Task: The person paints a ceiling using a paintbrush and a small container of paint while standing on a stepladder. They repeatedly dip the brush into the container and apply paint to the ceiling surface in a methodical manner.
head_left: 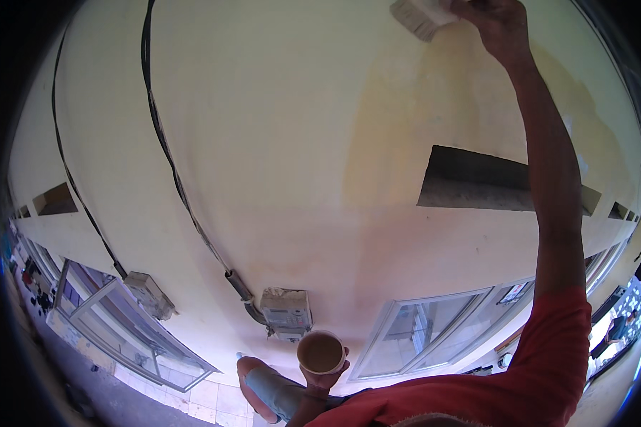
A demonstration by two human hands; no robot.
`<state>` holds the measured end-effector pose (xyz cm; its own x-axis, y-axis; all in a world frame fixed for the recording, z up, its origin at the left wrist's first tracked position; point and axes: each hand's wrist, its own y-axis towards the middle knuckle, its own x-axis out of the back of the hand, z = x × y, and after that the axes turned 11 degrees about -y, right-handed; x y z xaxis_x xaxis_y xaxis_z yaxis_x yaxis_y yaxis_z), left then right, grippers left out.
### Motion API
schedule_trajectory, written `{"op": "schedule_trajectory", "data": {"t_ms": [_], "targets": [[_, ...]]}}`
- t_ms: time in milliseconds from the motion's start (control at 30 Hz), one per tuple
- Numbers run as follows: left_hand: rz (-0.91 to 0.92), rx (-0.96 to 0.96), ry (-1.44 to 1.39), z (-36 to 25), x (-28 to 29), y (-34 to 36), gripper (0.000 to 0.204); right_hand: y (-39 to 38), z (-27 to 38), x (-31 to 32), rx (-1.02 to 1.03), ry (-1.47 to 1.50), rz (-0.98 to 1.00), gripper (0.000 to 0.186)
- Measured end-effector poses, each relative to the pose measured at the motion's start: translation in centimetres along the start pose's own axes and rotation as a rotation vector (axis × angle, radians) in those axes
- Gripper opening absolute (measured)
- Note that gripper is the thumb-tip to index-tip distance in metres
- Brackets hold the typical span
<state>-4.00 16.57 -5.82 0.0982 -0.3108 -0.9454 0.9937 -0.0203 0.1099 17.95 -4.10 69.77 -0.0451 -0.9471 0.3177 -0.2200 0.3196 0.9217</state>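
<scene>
With my right arm stretched up, my right hand (502, 28) is closed round the handle of a wide paintbrush (417, 20). Its bristles are at the pale yellow wall (278, 128), at the upper edge of the view. Below the brush spreads a darker yellow, wet-looking patch (406, 107). Low in front of me my left hand (322, 381) grips a round tub of paint (321, 351), filled with a brownish liquid. Part of that hand is hidden behind the tub.
A dark rectangular opening (470, 181) sits in the wall behind my right forearm. Black cables (165, 142) run down to a grey meter box (286, 309) near the tub; a second box (149, 295) is further left. Windows stand at left (124, 324) and right (434, 331). Another person (615, 334) is far right.
</scene>
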Motion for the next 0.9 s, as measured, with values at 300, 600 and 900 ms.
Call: {"op": "schedule_trajectory", "data": {"t_ms": [300,600,900], "targets": [[-0.072,-0.032,0.032,0.2,-0.6,0.5,0.071,-5.7,2.7,-4.7,0.577,-0.889,0.146,0.027],[-0.034,0.031,0.032,0.7,-1.1,1.1,0.071,-5.9,1.8,-2.8,-0.192,0.092,0.070,0.022],[-0.052,-0.008,0.053,1.1,-0.3,1.4,0.075,-0.8,1.9,-1.3,0.282,-1.190,-0.348,0.021]]}}
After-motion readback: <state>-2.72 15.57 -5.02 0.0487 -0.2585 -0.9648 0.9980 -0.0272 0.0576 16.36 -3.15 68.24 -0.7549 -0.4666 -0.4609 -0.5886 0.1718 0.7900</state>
